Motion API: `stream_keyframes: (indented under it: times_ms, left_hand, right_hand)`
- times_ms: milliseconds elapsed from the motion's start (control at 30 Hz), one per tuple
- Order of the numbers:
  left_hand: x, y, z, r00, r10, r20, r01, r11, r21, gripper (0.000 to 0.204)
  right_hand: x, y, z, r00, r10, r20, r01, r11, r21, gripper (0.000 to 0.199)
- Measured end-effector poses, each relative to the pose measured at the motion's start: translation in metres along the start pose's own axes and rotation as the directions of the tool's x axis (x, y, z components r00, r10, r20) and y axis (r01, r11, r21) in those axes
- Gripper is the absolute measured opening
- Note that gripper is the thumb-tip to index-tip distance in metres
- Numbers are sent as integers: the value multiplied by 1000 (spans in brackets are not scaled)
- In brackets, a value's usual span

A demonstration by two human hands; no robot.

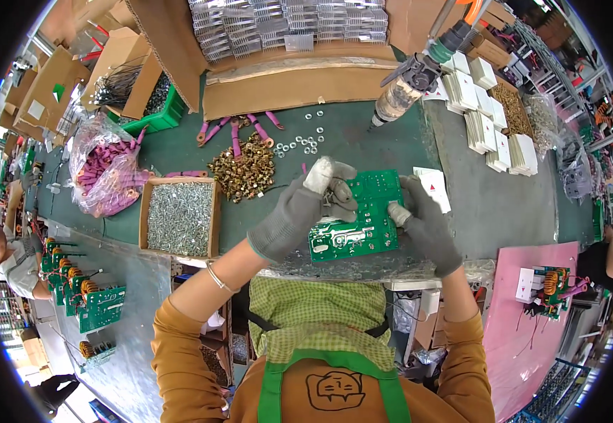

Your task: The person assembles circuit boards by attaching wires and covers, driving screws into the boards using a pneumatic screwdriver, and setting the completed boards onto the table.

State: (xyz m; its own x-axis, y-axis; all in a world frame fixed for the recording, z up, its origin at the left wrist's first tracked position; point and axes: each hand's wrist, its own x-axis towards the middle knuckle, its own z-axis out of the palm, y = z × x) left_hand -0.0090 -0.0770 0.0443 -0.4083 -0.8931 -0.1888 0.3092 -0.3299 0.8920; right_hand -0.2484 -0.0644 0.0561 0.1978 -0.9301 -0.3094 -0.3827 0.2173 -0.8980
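Both my hands wear grey gloves with pale fingertips. A green circuit board (377,211) with silvery solder patches lies tilted on the bench in front of me. My right hand (426,229) grips its right edge, thumb on top and fingers round the side. Over the board's upper left part, my left hand (310,201) is closed with its fingers curled together; whatever they may pinch is hidden. Beyond it lie loose silver nuts (311,149) and a heap of brass-coloured hardware (243,168). A cardboard tray of small silver screws (215,218) stands to the left.
An air screwdriver (394,99) hangs above the bench, right of the middle. Pink-sleeved cable lugs fill a plastic bag (102,169) at left. White card stacks (479,130) stand at right. Assembled boards sit on both sides, one on a pink sheet (525,338). A co-worker (14,254) is at far left.
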Motion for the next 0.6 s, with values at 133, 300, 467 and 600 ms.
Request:
stream_keyframes:
  times_ms: [133,300,467,600]
  left_hand:
    - [6,-17,-1,983,177,37,-173,980,-102,60]
    - [4,-17,4,984,160,77,-157,987,-42,61]
    - [5,-7,1,981,172,-86,-188,953,-238,64]
    - [-6,21,-13,981,71,-181,-165,796,-582,51]
  right_hand:
    - [22,-3,-28,972,-122,-202,82,977,-196,50]
    - [71,-37,-30,760,-440,-478,462,883,-78,54]
    - [127,-45,-30,796,-516,-317,577,806,136,53]
    - [158,-32,-42,818,-537,-206,574,783,238,37]
